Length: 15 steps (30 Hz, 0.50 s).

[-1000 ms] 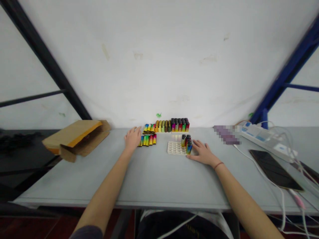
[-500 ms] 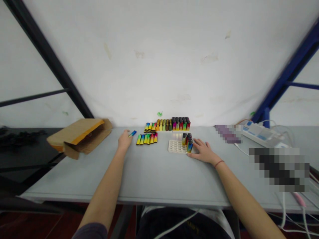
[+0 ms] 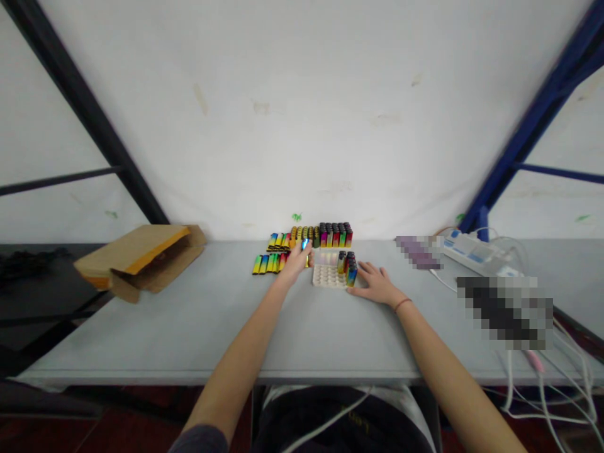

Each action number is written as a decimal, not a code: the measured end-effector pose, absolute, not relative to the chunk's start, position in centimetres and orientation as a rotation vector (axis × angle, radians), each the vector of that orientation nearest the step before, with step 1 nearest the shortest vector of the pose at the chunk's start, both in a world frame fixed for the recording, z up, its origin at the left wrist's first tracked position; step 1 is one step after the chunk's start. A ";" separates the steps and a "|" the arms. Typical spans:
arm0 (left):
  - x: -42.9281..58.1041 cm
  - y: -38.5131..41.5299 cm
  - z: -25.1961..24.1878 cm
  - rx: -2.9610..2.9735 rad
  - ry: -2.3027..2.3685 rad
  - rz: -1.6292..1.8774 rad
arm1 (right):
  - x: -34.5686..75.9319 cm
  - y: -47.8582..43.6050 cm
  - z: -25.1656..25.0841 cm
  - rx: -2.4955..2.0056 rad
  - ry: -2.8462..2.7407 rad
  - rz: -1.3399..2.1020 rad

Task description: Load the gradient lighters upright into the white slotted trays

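Observation:
My left hand (image 3: 295,264) is closed around a lighter (image 3: 305,243), whose shiny blue top sticks out above the fingers, just left of a white tray with round holes (image 3: 329,277). Several upright lighters (image 3: 352,272) stand in the tray's right end. My right hand (image 3: 375,283) lies with fingers spread at that right end, close against the lighters; whether it touches them I cannot tell. Left of the tray, a row of rainbow-coloured lighters (image 3: 267,264) lies flat, partly hidden by my left hand.
Behind the tray stand a block of black-topped lighters (image 3: 336,234) and a yellowish group (image 3: 302,233), with more lying lighters (image 3: 278,241) beside it. An opened cardboard box (image 3: 136,255) is on the left. A power strip (image 3: 472,248) and cables are on the right.
My left hand has moved right with the lighter, from left of the lying row to beside the tray. My right hand stays by the tray. The view has shifted slightly.

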<state>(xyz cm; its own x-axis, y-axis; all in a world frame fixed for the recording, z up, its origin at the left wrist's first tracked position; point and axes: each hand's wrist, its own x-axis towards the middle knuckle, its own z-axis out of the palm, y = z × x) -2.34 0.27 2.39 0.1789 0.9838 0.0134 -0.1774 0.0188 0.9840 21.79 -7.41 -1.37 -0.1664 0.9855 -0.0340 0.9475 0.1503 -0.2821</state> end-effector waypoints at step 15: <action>-1.6 -1.1 0.3 0.902 1.007 1.126 | 22.2 -7.1 -1.9 -1.922 -2.253 0.354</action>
<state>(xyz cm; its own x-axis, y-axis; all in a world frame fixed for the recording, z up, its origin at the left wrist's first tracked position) -1.61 -1.08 0.29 0.1247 0.9770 -0.1729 -0.2801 0.2019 0.9385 22.23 -7.08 -1.91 -0.1623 0.9862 -0.0325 0.9487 0.1469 -0.2800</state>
